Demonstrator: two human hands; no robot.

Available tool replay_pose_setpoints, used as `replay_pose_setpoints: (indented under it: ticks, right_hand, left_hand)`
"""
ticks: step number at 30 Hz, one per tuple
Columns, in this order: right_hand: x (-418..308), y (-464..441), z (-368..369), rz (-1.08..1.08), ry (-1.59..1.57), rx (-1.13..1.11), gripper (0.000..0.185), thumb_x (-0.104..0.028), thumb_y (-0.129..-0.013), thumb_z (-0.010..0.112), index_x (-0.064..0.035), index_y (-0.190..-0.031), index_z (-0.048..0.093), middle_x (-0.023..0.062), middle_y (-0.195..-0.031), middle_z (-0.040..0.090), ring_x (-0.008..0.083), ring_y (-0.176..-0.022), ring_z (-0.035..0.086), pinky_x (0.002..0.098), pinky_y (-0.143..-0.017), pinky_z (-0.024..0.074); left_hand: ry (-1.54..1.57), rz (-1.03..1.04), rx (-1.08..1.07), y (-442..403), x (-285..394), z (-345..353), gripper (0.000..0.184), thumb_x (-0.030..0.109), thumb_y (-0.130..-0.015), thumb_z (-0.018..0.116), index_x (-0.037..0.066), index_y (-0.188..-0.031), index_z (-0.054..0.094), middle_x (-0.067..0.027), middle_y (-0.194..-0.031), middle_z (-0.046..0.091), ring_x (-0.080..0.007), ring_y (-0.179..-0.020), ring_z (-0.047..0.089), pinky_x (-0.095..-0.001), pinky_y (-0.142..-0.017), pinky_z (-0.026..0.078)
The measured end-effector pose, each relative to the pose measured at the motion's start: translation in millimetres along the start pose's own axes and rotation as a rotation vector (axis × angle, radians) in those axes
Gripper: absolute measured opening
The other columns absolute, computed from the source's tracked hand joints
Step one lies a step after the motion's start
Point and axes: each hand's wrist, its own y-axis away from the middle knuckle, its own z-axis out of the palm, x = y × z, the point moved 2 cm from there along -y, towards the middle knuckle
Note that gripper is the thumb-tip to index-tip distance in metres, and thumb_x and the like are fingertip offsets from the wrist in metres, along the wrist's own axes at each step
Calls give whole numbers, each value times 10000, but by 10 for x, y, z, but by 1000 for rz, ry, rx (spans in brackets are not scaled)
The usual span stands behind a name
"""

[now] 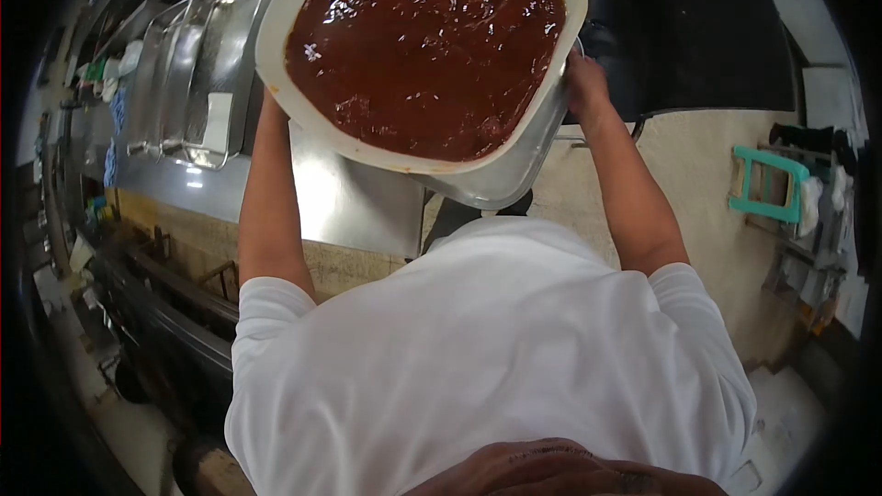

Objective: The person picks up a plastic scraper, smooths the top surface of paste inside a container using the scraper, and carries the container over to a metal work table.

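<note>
A large cream-coloured tub (317, 124) filled with glossy dark red sauce (423, 46) is held up in front of my chest. Part of a shiny, rounded tray (487, 186) shows beneath its near right side. My right hand (585, 84) is closed at the tub's right side, its fingertips partly hidden behind the rim. On the other side, my left forearm (269, 193) reaches up to the tub's left edge. The tub covers my left hand and its fingers, but the arm's position shows it supporting that side.
To the left, several deep metal pans (216, 64) stand on a steel counter (358, 207). A black surface (703, 32) lies at the upper right. A turquoise stool (770, 186) is on the right, by a cluttered rack. Dark pipes or rails (175, 312) run along the lower left.
</note>
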Motion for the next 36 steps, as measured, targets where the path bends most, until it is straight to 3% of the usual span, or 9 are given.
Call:
replay_pose_setpoints:
  ticks: [3, 7, 10, 14, 20, 23, 28, 30, 36]
  right_hand:
    - [-63, 89, -8, 4, -30, -65, 465, -337, -1001, 564, 52, -1255, 592, 181, -1158, 658, 283, -1012, 623, 417, -908, 476]
    - [131, -95, -94, -127, 128, 27, 430, -348, -957, 598, 53, -1084, 684, 209, -1015, 713, 287, -929, 673, 398, -852, 498]
    - [56, 44, -99, -141, 345, 172, 464, -370, -956, 583, 60, -1099, 685, 275, -1048, 698, 402, -988, 676, 444, -883, 493]
    - [292, 5, -189, -117, 254, 180, 460, -370, -963, 569, 54, -1097, 687, 300, -1057, 686, 437, -1025, 660, 454, -903, 486]
    - [524, 100, -434, -150, 123, 179, 420, -329, -986, 555, 66, -1061, 676, 251, -976, 703, 369, -912, 675, 432, -827, 492]
    - [496, 319, -604, -53, -85, 200, 413, -326, -991, 567, 71, -1017, 677, 167, -923, 708, 235, -822, 661, 402, -751, 503]
    - [566, 582, -765, -117, -83, 277, 383, -289, -960, 592, 85, -971, 670, 175, -915, 715, 241, -758, 674, 384, -688, 516]
    - [550, 816, -796, -120, -236, 352, 278, -165, -954, 558, 89, -948, 670, 180, -860, 708, 248, -739, 687, 362, -670, 546]
    - [720, 1042, -963, -52, -495, 412, 228, -123, -961, 555, 69, -965, 676, 161, -885, 705, 230, -726, 697, 355, -644, 569]
  left_hand:
    - [-43, 12, -34, -43, -33, 74, 325, 320, -913, 620, 36, -1020, 737, -195, -948, 730, -335, -870, 716, -417, -721, 545]
    - [-72, -9, -56, -8, -60, 73, 328, 323, -910, 620, 35, -1014, 737, -196, -943, 729, -338, -869, 715, -420, -722, 545]
    - [-103, -3, -83, -52, -3, 133, 330, 325, -908, 620, 34, -1009, 737, -197, -939, 729, -341, -867, 714, -422, -723, 544]
    - [-146, 9, -111, -106, 33, 242, 332, 328, -905, 620, 32, -1002, 736, -198, -934, 728, -344, -866, 714, -425, -723, 544]
    - [-211, 45, -163, -225, 48, 487, 336, 333, -901, 620, 30, -992, 736, -200, -926, 727, -350, -863, 712, -430, -725, 543]
    - [-247, 65, -208, -307, 33, 690, 338, 335, -899, 620, 29, -988, 735, -201, -923, 727, -352, -862, 712, -432, -725, 543]
    - [-334, 130, -281, -472, 45, 1095, 342, 339, -895, 620, 28, -979, 735, -202, -916, 726, -357, -860, 711, -436, -726, 542]
    - [-376, 164, -310, -536, 36, 1280, 343, 340, -893, 620, 27, -976, 735, -202, -914, 726, -358, -859, 711, -438, -727, 542]
    - [-543, 303, -382, -718, 1, 1834, 348, 345, -889, 621, 25, -967, 734, -204, -906, 725, -364, -857, 709, -443, -728, 541]
